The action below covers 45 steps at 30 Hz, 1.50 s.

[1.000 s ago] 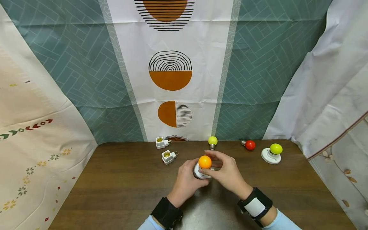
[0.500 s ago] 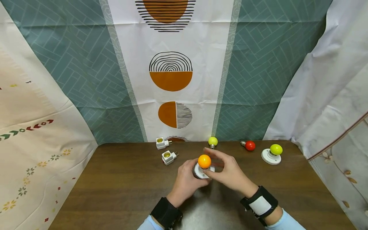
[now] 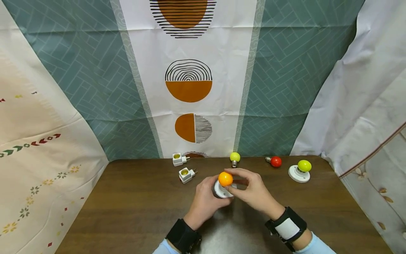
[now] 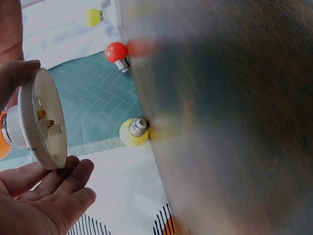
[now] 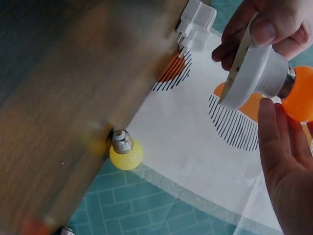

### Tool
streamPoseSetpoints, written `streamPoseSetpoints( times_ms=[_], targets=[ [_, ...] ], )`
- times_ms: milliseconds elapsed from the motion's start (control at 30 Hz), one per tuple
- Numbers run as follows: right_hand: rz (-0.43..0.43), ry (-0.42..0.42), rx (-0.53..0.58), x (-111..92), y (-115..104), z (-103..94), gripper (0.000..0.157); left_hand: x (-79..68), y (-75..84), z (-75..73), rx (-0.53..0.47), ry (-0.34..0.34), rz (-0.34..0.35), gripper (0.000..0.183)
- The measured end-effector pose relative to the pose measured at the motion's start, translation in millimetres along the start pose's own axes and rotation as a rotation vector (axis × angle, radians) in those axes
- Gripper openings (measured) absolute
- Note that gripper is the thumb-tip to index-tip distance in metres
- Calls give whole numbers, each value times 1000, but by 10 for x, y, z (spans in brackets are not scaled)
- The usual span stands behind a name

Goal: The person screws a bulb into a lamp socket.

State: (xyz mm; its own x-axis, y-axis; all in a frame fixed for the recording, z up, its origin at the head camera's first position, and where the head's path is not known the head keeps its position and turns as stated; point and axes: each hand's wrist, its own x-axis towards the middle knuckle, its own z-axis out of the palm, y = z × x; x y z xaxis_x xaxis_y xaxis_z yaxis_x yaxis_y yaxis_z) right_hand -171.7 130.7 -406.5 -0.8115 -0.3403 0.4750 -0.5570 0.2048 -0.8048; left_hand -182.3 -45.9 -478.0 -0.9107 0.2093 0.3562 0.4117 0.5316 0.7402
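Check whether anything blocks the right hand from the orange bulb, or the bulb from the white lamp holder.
Nothing visible does. The right hand is around the orange bulb, and the bulb's metal collar meets the white lamp holder, which the left hand grips.

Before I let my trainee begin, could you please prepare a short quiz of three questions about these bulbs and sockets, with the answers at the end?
1. True or false: the red bulb lies loose on the table, not screwed into a socket.
2. What does the left hand hold?
A) the red bulb
B) the round base carrying the orange bulb
C) a yellow bulb
3. How many plug sockets does the head view show?

Key:
1. True; its metal end is bare.
2. B.
3. Two.
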Motion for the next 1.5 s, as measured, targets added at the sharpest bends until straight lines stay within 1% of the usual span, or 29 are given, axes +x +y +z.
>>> streamPoseSetpoints(
  times_ms=[167, 300, 367, 433, 600, 667, 733, 933, 1133, 1333, 1500],
  targets=[
    [5, 26, -41, -1, -60, 10, 46, -26, -20, -14, 5, 11, -3, 69],
    [5, 38, -69, 1, -52, -1, 48, -15, -32, -18, 20, 14, 17, 69],
    [10, 29, -65, 4, -26, -9, 51, -4, -36, -19, 27, 15, 25, 69],
    [20, 6, -60, 7, 21, -14, 53, 6, -38, -18, 32, 18, 31, 69],
    [27, -60, -53, -5, 253, -7, 54, 23, -47, -6, 48, 15, 43, 68],
    [24, -73, -47, -12, 324, -7, 52, 27, -47, 1, 51, 14, 46, 68],
    [13, -64, -33, -11, 351, -4, 51, 30, -38, 2, 46, 15, 47, 68],
    [-30, 7, -26, 7, 354, 6, 48, 46, -11, -2, 25, 17, 50, 68],
    [-6, 41, -68, -5, 364, -5, 50, 39, -14, -2, 23, 4, 42, 68],
    [10, 2, -93, -7, 340, -34, 54, 42, -26, 13, 30, 7, 51, 69],
    [-1, -43, -82, -7, 315, -32, 53, 43, -27, 17, 32, 9, 51, 69]
  ],
)
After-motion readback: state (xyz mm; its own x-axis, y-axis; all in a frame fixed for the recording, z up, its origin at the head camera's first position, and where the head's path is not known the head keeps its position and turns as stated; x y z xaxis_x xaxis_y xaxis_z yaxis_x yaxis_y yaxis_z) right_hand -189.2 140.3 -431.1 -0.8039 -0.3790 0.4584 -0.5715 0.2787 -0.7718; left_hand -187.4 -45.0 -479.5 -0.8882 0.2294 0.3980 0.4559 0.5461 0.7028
